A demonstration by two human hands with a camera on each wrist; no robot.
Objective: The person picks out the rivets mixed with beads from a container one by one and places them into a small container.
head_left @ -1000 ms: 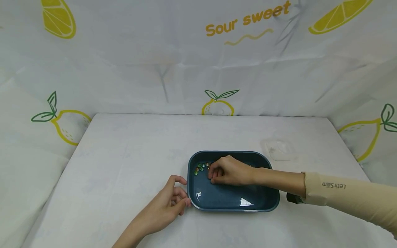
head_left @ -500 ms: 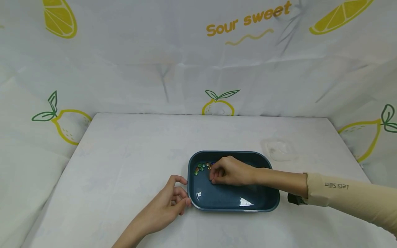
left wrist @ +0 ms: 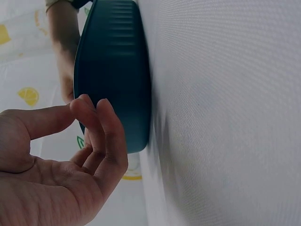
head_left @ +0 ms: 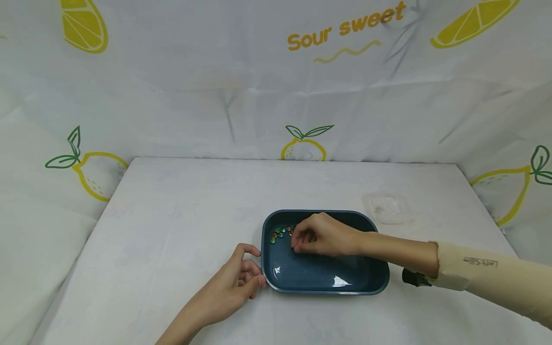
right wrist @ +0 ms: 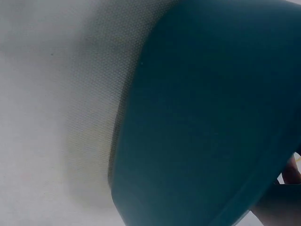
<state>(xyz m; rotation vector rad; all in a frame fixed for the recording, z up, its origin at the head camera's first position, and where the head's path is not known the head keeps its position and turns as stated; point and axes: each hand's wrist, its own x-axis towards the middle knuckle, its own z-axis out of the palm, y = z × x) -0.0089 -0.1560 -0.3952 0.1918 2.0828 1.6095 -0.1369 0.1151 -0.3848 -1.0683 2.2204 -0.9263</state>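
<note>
Glass beads, small and mostly green (head_left: 278,234), lie clustered in the far left corner of the dark blue oval plastic tray (head_left: 323,283). Right hand (head_left: 321,235) curls over them, fingertips pinching there; whether it holds one is hidden. Left hand (head_left: 233,287) rests loosely curled against the tray's left rim.

Right hand (head_left: 324,235) curled, left hand (head_left: 233,282) loosely cupped

Glossy plastic tray (head_left: 323,282) (ribbed outside), matt tablecloth (head_left: 181,215)

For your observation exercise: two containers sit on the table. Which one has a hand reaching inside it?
The dark blue tray: the right hand is inside it beside small coloured beads. The clear container behind sits untouched.
</note>
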